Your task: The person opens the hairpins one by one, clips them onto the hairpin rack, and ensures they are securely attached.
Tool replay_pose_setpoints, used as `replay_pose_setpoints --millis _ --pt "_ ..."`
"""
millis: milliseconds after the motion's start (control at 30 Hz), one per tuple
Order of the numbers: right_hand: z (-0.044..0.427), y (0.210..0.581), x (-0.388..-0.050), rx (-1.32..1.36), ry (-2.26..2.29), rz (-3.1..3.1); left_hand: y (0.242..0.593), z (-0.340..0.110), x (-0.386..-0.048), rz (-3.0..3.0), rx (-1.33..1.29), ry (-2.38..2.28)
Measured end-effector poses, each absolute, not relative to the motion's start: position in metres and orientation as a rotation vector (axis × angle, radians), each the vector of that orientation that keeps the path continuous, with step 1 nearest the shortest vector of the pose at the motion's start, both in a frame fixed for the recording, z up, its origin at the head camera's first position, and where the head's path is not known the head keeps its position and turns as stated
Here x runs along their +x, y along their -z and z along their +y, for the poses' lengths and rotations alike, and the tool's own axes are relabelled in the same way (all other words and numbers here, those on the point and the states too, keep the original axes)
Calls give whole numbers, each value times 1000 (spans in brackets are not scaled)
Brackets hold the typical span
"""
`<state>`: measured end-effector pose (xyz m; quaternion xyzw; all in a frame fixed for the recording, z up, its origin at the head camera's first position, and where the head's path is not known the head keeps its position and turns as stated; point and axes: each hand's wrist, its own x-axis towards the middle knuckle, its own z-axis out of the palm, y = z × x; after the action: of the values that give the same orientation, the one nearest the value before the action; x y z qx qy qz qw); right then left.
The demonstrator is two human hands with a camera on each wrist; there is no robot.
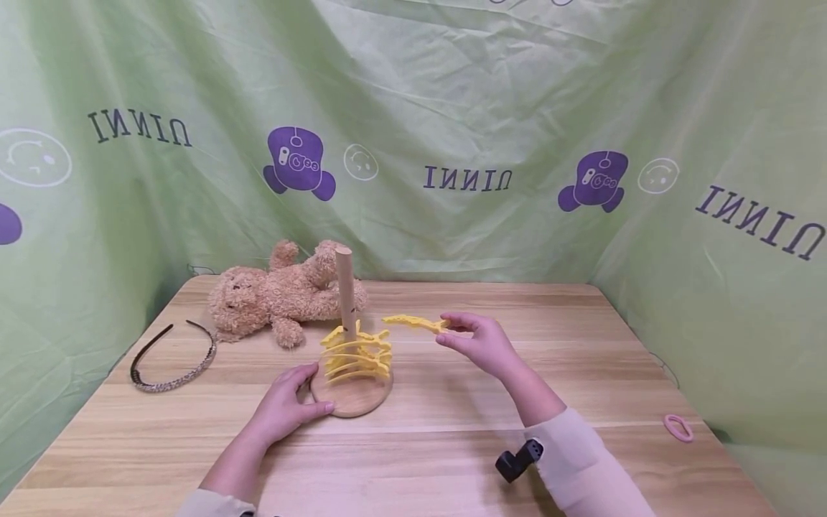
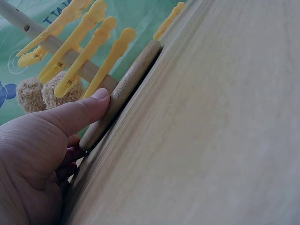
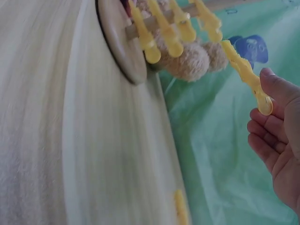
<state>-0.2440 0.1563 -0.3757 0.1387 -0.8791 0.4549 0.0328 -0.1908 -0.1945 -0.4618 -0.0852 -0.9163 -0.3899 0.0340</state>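
Observation:
A wooden post (image 1: 346,291) rises from a round wooden base (image 1: 354,402), with several yellow clips (image 1: 358,359) stacked across its lower part. My left hand (image 1: 284,406) grips the base's left rim; in the left wrist view the thumb of that hand (image 2: 42,150) lies on the rim, its other fingers partly hidden under the edge. Right of the post, my right hand (image 1: 481,345) pinches one end of a yellow clip (image 1: 413,322), held in the air. In the right wrist view, this clip (image 3: 243,70) slants from the hand (image 3: 281,126) towards the uppermost clip on the post.
A brown teddy bear (image 1: 278,298) lies behind and left of the post. At the left is a dark headband with a sparkling band (image 1: 171,384); a pink hair tie (image 1: 678,428) lies far right. Another yellow piece (image 3: 180,206) shows by the table's edge in the right wrist view.

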Motion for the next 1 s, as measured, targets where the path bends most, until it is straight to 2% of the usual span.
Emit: replay_pose_setpoints --millis 333,800,1000 --pt "136 358 -235 573 -1315 -2671 463 -195 -191 -2811 -263 1193" --pt "93 354 -246 774 -1269 -2656 463 -194 -192 -2803 -266 1199" --pt "83 353 -245 783 -1248 -2678 462 -194 -191 -2816 -260 1200"
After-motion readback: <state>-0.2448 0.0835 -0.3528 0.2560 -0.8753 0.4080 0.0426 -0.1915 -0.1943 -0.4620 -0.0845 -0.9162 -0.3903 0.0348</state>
